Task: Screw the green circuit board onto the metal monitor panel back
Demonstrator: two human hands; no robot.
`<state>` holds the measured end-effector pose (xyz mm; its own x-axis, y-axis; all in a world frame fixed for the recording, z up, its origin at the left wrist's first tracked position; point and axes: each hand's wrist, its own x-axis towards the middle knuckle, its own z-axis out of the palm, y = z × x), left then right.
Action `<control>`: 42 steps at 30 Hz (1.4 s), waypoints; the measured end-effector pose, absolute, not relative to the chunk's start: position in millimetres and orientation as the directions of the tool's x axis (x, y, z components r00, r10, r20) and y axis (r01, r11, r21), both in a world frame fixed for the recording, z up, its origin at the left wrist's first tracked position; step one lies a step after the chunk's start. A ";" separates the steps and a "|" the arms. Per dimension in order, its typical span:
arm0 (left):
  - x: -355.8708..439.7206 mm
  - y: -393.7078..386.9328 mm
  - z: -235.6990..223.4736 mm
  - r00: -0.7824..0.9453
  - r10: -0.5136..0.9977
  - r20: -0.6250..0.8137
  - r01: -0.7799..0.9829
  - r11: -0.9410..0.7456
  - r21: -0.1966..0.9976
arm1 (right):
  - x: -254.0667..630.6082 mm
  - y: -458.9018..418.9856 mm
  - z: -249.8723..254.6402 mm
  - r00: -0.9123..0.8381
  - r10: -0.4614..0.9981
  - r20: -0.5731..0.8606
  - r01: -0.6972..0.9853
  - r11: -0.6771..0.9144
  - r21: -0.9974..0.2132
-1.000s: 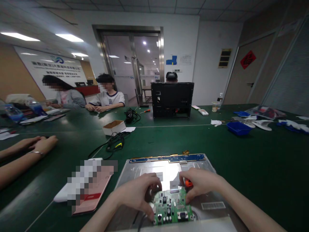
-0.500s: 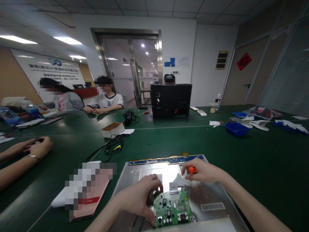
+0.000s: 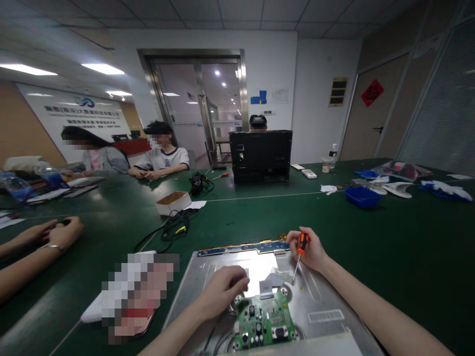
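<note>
A green circuit board [image 3: 264,316] lies on the back of a silver metal panel [image 3: 319,296]. My right hand [image 3: 310,249] grips an orange and black screwdriver [image 3: 303,243]; its shaft slants down and its tip is at the panel, right of a flat ribbon cable [image 3: 265,288]. Over the board's upper left corner, my left hand [image 3: 222,292] is loosely curled, thumb and fingers apart, with nothing visible in it. Whether its fingertips touch the board I cannot tell. A blue circuit strip [image 3: 237,248] runs along the panel's far edge.
Left of the panel lie a white object [image 3: 107,301] and a pinkish phone-like object [image 3: 148,301], both blurred. Cables [image 3: 174,225], a small open box [image 3: 173,202] and a blue tray [image 3: 361,197] stand farther off. Another person's hands [image 3: 61,235] are at left; people sit opposite behind a black-backed device [image 3: 261,157].
My right hand has lifted and turned, so the screwdriver now points down at the panel. My left thumb has come off the board's left edge and the hand has risen slightly.
</note>
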<state>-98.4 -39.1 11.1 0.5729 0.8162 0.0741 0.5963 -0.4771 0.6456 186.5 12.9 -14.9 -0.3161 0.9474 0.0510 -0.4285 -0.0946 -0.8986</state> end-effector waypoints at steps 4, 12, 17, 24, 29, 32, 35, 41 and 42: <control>-93.3 -37.0 10.4 0.551 0.829 0.091 0.598 -0.469 0.649 | 189.7 21.6 -22.1 -0.282 0.958 0.043 -0.444 -0.090 -0.891; -82.7 -31.7 11.2 0.540 0.839 0.065 0.641 -0.460 0.615 | 196.7 26.8 -21.4 -0.252 0.967 0.038 -0.426 -0.076 -0.902; -77.0 -25.7 9.9 0.527 0.847 0.074 0.630 -0.448 0.635 | 203.3 28.5 -21.2 -0.247 0.968 0.042 -0.418 -0.067 -0.906; -88.1 -16.4 8.3 0.368 0.904 0.216 0.673 -0.420 0.608 | 204.6 22.6 -17.8 -0.266 0.962 0.066 -0.392 -0.045 -0.919; -100.8 -12.2 13.4 0.389 0.894 0.224 0.680 -0.442 0.584 | 204.9 19.6 -16.4 -0.268 0.960 0.085 -0.379 -0.024 -0.925; -102.8 -12.7 14.2 0.445 0.875 0.190 0.694 -0.471 0.545 | 205.0 18.5 -15.6 -0.268 0.959 0.089 -0.373 -0.018 -0.928; -101.1 -13.6 13.1 0.493 0.858 0.144 0.710 -0.493 0.503 | 204.2 17.9 -14.8 -0.265 0.960 0.087 -0.369 -0.017 -0.929; -99.1 -13.0 11.4 0.489 0.866 0.105 0.738 -0.476 0.478 | 204.1 17.9 -12.5 -0.265 0.961 0.075 -0.351 -0.023 -0.936; -99.3 -12.7 11.5 0.485 0.869 0.098 0.743 -0.469 0.477 | 204.9 17.5 -11.8 -0.265 0.961 0.072 -0.347 -0.026 -0.937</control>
